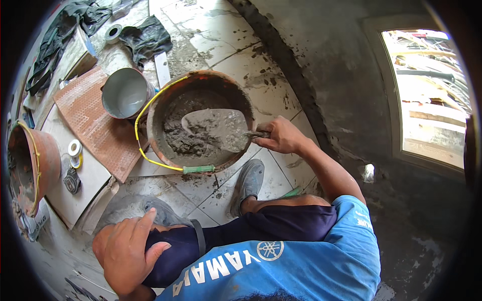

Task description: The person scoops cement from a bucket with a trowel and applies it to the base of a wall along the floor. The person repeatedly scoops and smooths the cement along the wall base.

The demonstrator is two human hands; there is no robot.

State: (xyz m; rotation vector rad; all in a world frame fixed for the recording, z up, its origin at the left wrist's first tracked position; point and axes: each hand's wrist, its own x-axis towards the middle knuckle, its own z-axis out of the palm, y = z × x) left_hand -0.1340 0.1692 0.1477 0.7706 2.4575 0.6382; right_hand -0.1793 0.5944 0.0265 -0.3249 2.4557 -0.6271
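Observation:
My right hand (283, 135) is closed round the handle of a trowel (226, 129). Its mortar-coated blade lies over the bucket (243, 98), above wet grey mortar (188, 103). The bucket is orange-brown inside, with a yellow wire handle and a green grip hanging down its near left side. On my bent left knee rests my left hand (128, 251), holding nothing, fingers stretched and thumb apart.
Left of the bucket are a metal pot (125, 94), a brown textured board (80, 108), a tape roll (75, 148) and a tape measure (72, 180). Another bucket (47, 160) stands far left. At right rises a dark plastered wall (341, 75) with a framed opening (429, 95).

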